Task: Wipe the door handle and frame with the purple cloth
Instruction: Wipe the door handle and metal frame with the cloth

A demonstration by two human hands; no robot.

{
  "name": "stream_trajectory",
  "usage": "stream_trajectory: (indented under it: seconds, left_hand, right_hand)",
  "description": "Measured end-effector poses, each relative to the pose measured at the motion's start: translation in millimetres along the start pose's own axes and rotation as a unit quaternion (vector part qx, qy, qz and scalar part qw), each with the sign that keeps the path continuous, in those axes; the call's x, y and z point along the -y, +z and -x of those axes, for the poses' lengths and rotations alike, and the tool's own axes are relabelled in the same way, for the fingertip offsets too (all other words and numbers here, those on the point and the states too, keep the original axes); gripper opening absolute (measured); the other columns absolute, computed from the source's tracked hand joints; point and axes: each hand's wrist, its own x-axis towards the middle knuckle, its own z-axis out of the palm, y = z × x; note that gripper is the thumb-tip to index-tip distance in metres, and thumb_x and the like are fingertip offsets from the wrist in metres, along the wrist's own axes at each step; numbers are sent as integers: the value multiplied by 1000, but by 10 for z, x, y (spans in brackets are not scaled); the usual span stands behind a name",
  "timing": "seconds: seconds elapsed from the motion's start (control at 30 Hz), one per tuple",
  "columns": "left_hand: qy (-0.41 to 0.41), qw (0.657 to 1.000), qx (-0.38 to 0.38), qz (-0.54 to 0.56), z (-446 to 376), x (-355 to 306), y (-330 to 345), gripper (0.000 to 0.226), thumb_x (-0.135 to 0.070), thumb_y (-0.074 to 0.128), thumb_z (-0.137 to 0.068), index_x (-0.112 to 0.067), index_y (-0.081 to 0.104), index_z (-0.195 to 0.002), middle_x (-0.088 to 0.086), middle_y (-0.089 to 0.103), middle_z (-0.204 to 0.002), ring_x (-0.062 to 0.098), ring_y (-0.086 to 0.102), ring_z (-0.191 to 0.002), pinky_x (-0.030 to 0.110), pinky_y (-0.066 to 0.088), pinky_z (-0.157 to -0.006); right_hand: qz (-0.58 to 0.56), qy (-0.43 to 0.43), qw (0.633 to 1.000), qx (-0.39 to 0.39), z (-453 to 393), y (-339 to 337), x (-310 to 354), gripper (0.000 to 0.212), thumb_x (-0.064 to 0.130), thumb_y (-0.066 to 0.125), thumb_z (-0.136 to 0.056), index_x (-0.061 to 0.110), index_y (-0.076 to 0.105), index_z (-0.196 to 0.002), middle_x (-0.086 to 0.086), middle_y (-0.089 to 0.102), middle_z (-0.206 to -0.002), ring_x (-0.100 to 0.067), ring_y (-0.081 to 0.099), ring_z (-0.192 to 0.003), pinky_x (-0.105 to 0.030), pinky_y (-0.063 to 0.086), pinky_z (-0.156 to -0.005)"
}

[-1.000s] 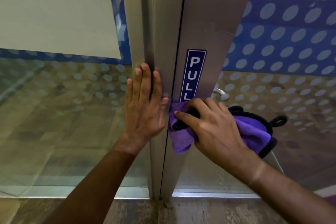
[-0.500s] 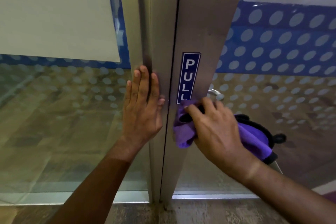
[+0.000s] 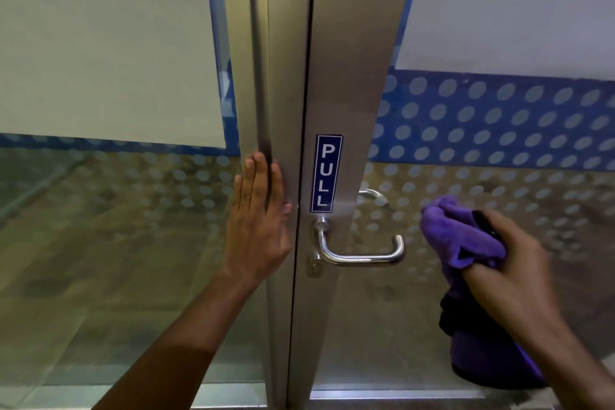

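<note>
Head view: door handle (image 3: 361, 251) was the reference, a steel lever on the door's metal frame (image 3: 349, 76), bare, nothing touching it. Blue PULL sign (image 3: 326, 173) sat on the frame just above the handle's pivot. Left hand (image 3: 258, 220) lay left of the handle, open and flat, fingers up, palm pressed on the neighbouring fixed frame post (image 3: 283, 76), just across the door gap from the handle. Right hand (image 3: 509, 273) was right of the handle, off the door, in front of the dotted glass panel (image 3: 499, 130), fingers closed around the purple cloth (image 3: 456, 236). Cloth was bunched, its purple end poking toward the handle's free tip, near but apart from it; the rest, with a black edge, hung below the hand. Right hand slightly blurred.
</note>
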Motion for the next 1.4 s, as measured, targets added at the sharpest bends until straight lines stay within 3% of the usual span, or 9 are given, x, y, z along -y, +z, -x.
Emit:
stream_trajectory:
  seconds: [0.17,0.27,0.47,0.67,0.77,0.87,0.97,1.2,1.4]
  left_hand:
    - [-11,999,27,-21,15,-31,-75,68,-21,39,-97,-1,7,-153,5,-24,-164,25,-16,-153,39,-5,-126]
    - [-21,998,48,-27,24,-64,-133,70,-23,40,-96,0,7,-154,8,-19,-164,26,-14,-154,39,-2,-126]
    - [-76,993,95,7,24,-253,-336,81,-29,50,-92,-2,8,-156,19,-6,-165,32,-5,-155,45,8,-126]
    - [-165,964,152,145,100,-603,-587,86,-45,51,-92,-19,4,-159,-1,-8,-168,12,-8,-154,37,8,-125]
    - [-286,886,208,301,168,-844,-724,82,-50,56,-88,-27,18,-157,-4,18,-165,4,15,-151,28,18,-121]
    - [-410,718,180,533,236,-1036,-879,53,-27,62,-88,-14,51,-138,1,65,-130,3,61,-117,17,47,-96]
    - [-440,640,149,612,362,-1144,-1016,38,-26,60,-89,-6,65,-120,10,73,-114,15,69,-100,22,54,-84]
    - [-501,670,116,535,589,-1118,-1346,44,-19,77,-76,-8,63,-116,11,75,-107,17,72,-92,24,56,-77]
    - [-526,720,82,445,642,-937,-1783,43,0,84,-72,-2,64,-110,10,77,-99,18,72,-83,25,58,-73]
  right_hand:
    - [-91,51,994,22,170,52,-92,43,13,75,-76,40,69,-107,12,75,-90,-14,72,-82,-37,59,-72]
    - [-164,49,985,30,255,102,-6,38,32,73,-68,40,70,-105,13,75,-87,-2,68,-70,-17,54,-59]
    - [-308,48,946,89,267,213,119,48,-1,76,-73,37,72,-103,8,76,-97,-4,71,-86,-12,52,-66]
    - [-488,165,846,142,214,397,312,35,9,78,-68,16,72,-102,-12,76,-96,-22,73,-85,-27,58,-67]
    - [-563,204,783,169,218,524,478,34,10,74,-75,10,69,-108,-12,75,-96,-26,73,-87,-35,60,-72]
    - [-595,231,752,161,243,670,634,35,9,74,-76,5,66,-110,-15,73,-95,-28,72,-84,-43,61,-77]
    - [-616,247,732,155,320,814,784,44,12,75,-73,2,63,-115,-14,70,-92,-25,69,-80,-47,59,-79]
    - [-659,250,680,203,527,1058,934,26,15,75,-73,13,68,-97,-4,73,-80,-16,70,-71,-31,59,-63]
    - [-647,253,664,275,583,1094,1066,27,20,73,-78,12,68,-103,-9,72,-93,-23,69,-85,-44,59,-82]
